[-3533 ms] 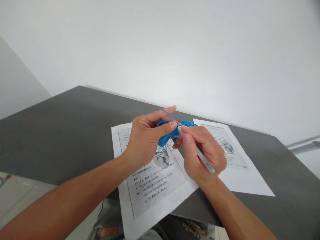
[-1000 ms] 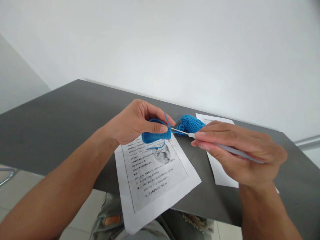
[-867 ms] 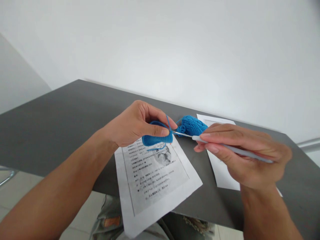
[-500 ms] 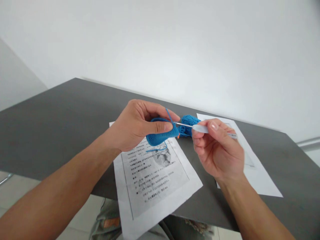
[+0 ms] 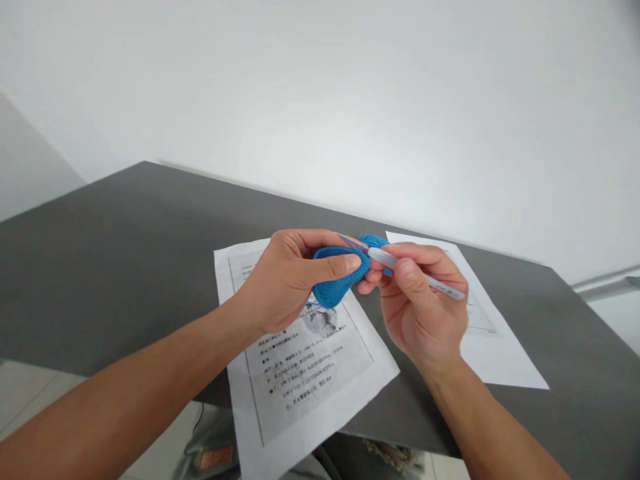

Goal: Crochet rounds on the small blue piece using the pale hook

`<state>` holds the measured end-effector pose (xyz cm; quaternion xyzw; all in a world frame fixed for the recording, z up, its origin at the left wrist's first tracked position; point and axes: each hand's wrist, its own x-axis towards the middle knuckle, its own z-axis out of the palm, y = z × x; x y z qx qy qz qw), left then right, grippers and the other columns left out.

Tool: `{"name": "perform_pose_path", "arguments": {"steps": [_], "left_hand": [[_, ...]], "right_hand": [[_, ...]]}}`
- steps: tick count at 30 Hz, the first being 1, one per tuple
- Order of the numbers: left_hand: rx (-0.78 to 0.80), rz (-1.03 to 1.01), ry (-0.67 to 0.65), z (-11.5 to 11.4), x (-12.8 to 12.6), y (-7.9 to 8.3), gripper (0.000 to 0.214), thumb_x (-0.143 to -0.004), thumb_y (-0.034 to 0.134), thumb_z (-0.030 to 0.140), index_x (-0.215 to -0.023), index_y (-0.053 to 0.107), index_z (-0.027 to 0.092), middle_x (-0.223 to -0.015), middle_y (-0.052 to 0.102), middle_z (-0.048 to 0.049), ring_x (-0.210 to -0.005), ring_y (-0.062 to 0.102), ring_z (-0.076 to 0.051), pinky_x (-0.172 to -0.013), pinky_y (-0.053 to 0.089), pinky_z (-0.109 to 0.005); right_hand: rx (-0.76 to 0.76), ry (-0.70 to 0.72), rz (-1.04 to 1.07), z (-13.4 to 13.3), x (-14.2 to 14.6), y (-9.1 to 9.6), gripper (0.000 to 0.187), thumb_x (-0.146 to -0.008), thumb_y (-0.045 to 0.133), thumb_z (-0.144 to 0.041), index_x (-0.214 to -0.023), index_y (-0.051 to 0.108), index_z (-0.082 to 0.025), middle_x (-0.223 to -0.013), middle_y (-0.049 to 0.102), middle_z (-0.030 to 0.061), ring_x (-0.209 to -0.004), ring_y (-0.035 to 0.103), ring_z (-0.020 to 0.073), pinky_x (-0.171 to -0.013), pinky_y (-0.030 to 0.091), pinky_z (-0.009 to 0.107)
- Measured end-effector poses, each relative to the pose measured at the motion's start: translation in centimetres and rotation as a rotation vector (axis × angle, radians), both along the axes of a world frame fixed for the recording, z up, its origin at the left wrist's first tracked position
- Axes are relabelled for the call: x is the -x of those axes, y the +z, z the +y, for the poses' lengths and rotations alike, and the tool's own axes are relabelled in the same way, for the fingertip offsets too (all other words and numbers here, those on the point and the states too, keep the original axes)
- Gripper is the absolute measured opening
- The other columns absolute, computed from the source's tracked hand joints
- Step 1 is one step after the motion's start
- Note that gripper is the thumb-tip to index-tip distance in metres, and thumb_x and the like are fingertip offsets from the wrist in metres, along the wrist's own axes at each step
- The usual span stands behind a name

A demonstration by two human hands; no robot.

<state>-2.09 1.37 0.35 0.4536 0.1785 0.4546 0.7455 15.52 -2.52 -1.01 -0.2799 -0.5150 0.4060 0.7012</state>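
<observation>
A blue crochet piece (image 5: 333,280) with a curved, cupped shape is pinched between the thumb and fingers of my left hand (image 5: 295,277). My right hand (image 5: 425,293) grips a crochet hook (image 5: 384,259) by its pale grey handle, pen-like. The hook's metal tip meets the upper right edge of the piece, partly hidden by fingers. A strand of blue yarn runs from that edge up to my left index finger. Behind both hands lies a blue yarn skein (image 5: 374,240), mostly covered by them.
A printed sheet (image 5: 300,407) with text and a round picture lies under my hands and overhangs the near edge of the dark grey table (image 5: 125,267). Another white sheet (image 5: 505,360) rests at the right. Behind the table stands a white wall (image 5: 320,100).
My left hand and the crochet piece have shifted right and slightly down. My right hand has come closer, and the hook now tilts down toward its handle end, its tip less visible.
</observation>
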Motion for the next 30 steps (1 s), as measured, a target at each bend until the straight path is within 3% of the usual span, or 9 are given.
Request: {"name": "perform_pose_path", "arguments": {"steps": [6, 11, 15, 19, 30], "left_hand": [[-0.036, -0.017, 0.012, -0.1, 0.0, -0.4, 0.012, -0.086, 0.087, 0.009, -0.090, 0.090, 0.020, -0.092, 0.086, -0.0029, -0.085, 0.076, -0.011, -0.080, 0.060, -0.018], [-0.033, 0.078, 0.140, -0.3, 0.2, 0.0, 0.020, -0.075, 0.096, 0.012, -0.090, 0.090, 0.023, -0.104, 0.088, -0.0041, -0.088, 0.079, -0.017, -0.083, 0.065, -0.027], [-0.002, 0.144, 0.215, -0.6, 0.2, 0.7, 0.039, -0.066, 0.100, 0.012, -0.102, 0.091, 0.022, -0.086, 0.086, -0.0018, -0.074, 0.076, -0.016, -0.074, 0.064, -0.028], [-0.023, 0.179, 0.254, -0.9, 0.3, 1.2, 0.042, -0.061, 0.102, 0.013, -0.101, 0.091, 0.021, -0.080, 0.084, -0.0014, -0.069, 0.073, -0.015, -0.067, 0.061, -0.027], [-0.118, 0.272, 0.281, -0.9, 0.5, 1.1, 0.033, -0.068, 0.101, 0.019, -0.100, 0.092, 0.023, -0.085, 0.082, -0.0027, -0.074, 0.072, -0.016, -0.067, 0.059, -0.026]], "right_hand": [[0.034, -0.002, 0.031, -0.1, 0.1, -0.1, 0.014, -0.092, 0.091, -0.037, -0.101, 0.087, -0.027, -0.086, 0.087, -0.0011, -0.070, 0.080, 0.0132, -0.064, 0.072, 0.025], [0.026, 0.026, 0.007, 0.0, -0.1, 0.0, 0.013, -0.092, 0.091, -0.034, -0.101, 0.087, -0.026, -0.083, 0.086, 0.0007, -0.070, 0.080, 0.0141, -0.065, 0.072, 0.025], [-0.002, 0.014, -0.056, 0.1, -0.7, 0.4, 0.014, -0.088, 0.093, -0.035, -0.099, 0.088, -0.027, -0.084, 0.086, 0.0014, -0.068, 0.079, 0.0157, -0.059, 0.071, 0.027], [-0.029, 0.030, -0.106, 0.1, -1.3, 0.5, 0.016, -0.088, 0.093, -0.035, -0.100, 0.088, -0.026, -0.084, 0.084, 0.0018, -0.067, 0.079, 0.0159, -0.057, 0.070, 0.027], [-0.124, -0.019, -0.286, -0.3, -3.3, 1.4, 0.012, -0.093, 0.089, -0.030, -0.105, 0.089, -0.028, -0.089, 0.084, 0.0038, -0.064, 0.080, 0.0188, -0.058, 0.072, 0.033]]}}
